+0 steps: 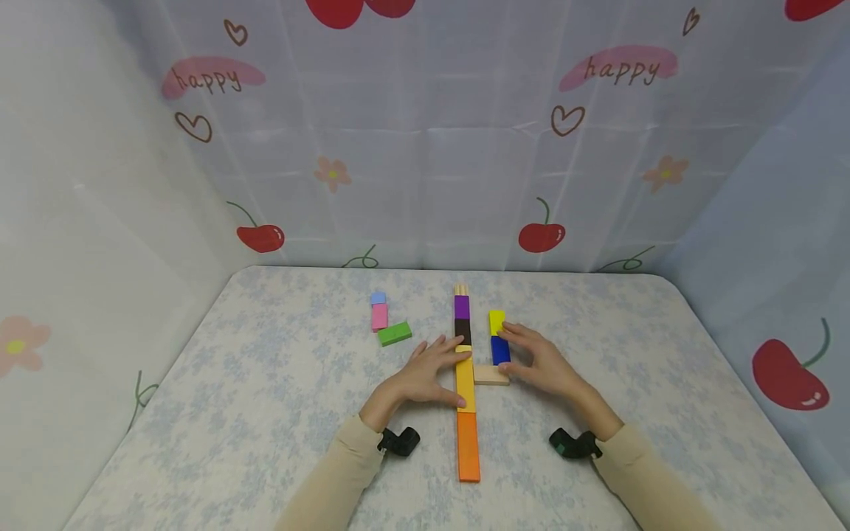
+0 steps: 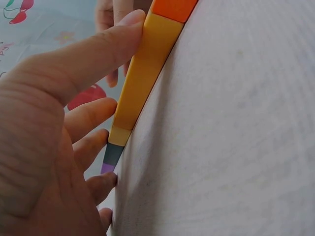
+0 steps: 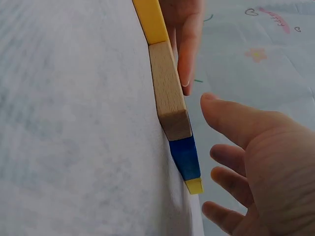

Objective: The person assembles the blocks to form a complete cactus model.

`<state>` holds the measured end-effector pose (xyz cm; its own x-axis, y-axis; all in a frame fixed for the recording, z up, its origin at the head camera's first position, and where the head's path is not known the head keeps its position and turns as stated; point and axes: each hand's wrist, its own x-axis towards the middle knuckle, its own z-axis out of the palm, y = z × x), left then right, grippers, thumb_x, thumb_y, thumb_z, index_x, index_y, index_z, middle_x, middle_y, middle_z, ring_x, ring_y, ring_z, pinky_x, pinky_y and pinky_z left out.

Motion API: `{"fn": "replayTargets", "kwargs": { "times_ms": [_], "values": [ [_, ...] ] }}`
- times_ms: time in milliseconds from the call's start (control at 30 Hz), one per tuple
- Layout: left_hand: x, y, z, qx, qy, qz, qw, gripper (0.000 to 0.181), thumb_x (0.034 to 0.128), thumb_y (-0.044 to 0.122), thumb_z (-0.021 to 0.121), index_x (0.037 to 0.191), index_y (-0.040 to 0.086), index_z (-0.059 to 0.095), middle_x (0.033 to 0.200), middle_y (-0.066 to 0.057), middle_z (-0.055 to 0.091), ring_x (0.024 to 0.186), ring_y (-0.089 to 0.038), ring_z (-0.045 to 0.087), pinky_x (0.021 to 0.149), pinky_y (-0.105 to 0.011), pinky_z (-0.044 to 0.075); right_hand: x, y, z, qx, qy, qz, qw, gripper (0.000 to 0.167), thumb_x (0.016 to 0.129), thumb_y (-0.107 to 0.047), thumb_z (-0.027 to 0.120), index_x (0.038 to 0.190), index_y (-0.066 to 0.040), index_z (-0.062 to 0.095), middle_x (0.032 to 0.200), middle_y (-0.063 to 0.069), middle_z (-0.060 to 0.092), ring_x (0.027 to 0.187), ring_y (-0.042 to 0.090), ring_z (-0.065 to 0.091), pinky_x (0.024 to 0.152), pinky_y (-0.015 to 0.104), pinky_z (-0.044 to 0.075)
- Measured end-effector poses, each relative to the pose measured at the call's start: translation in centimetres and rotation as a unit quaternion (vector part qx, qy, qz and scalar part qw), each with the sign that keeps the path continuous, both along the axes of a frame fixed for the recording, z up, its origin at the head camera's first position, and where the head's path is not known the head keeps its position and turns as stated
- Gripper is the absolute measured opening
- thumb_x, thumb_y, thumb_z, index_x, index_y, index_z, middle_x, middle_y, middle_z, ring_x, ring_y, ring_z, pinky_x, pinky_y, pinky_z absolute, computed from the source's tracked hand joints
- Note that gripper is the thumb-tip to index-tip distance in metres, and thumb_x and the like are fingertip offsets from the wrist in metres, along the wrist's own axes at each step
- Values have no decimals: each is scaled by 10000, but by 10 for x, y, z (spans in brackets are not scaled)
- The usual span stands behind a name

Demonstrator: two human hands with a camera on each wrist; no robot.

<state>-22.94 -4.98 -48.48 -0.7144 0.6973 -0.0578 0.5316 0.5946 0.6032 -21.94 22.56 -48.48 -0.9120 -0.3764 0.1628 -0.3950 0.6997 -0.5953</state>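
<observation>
While the left hand (image 1: 428, 372) spreads its thumb and fingers along the amber block (image 1: 465, 391), touching it, the right hand (image 1: 546, 366) lies spread beside the blue block (image 1: 499, 354); whether its fingertips touch that block is hard to tell. On the table (image 1: 199, 442), the amber block stands in a column, with the orange block (image 1: 468, 448) nearer the person and the dark block (image 1: 462, 329) and purple block (image 1: 461, 307) farther off. A plain wooden block (image 1: 490, 377) juts from its right side, the blue block and yellow block (image 1: 495, 322) extending beyond. Left of the column are green (image 1: 395, 334), pink (image 1: 379, 317) and light-blue (image 1: 378, 298) blocks.
</observation>
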Motion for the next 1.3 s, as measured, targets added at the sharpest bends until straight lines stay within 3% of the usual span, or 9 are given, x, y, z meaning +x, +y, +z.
{"fn": "replayTargets", "kwargs": {
  "times_ms": [267,567,667,767,900,1033,1200,1300],
  "values": [
    [1,0,2,-97,26,20,9999,856,775,501,783,1496,207,427,1646,-4,174,1526,-317,86,1207,-577,31,0,-2,-5,291,160,245,9991,586,886,-324,721,1381,-55,561,1507,208,424,1393,464,353,1089,675,285],
    [2,0,7,-138,81,62,9999,842,781,518,773,1493,223,433,1653,7,146,1527,-309,87,1205,-584,61,-1,-3,-4,255,234,331,9989,582,885,-302,722,1380,-44,558,1500,216,430,1377,463,378,1081,673,299],
    [2,-2,11,54,132,150,9998,812,795,485,774,1485,207,447,1645,-7,183,1518,-308,144,1201,-573,138,-1,-4,-3,255,242,343,9988,585,884,-302,723,1381,-43,557,1504,214,426,1378,461,377,1085,669,297],
    [-1,-7,14,466,207,448,9977,745,817,405,778,1462,178,482,1603,-30,306,1481,-290,271,1181,-536,246,-1,-4,-3,282,239,304,9989,589,882,-309,724,1382,-46,557,1506,210,425,1381,455,377,1091,662,295],
    [-6,-24,19,1297,352,966,9862,634,820,268,796,1384,91,565,1453,-84,516,1352,-296,466,1112,-510,377,0,-4,-4,301,198,265,9990,591,882,-313,723,1382,-46,557,1507,211,423,1384,450,372,1097,654,292],
    [-13,-48,23,1975,460,1474,9681,527,812,182,802,1284,22,632,1297,-128,629,1163,-325,604,994,-508,482,0,-3,-4,270,190,267,9991,591,881,-301,724,1385,-44,553,1509,210,420,1388,448,367,1101,652,286],
    [-18,-79,27,2417,479,2120,9457,454,798,127,808,1211,4,666,1157,-209,657,1032,-370,624,876,-514,501,1,-3,-4,278,202,251,9991,591,882,-298,723,1388,-47,551,1510,208,419,1390,447,364,1101,654,284],
    [-20,-94,27,2489,436,2383,9378,458,783,114,820,1196,-11,664,1130,-221,654,1013,-367,623,858,-476,494,2,-2,-4,290,179,247,9991,594,882,-300,724,1388,-44,550,1508,212,420,1390,452,362,1101,657,281]
  ]
}}
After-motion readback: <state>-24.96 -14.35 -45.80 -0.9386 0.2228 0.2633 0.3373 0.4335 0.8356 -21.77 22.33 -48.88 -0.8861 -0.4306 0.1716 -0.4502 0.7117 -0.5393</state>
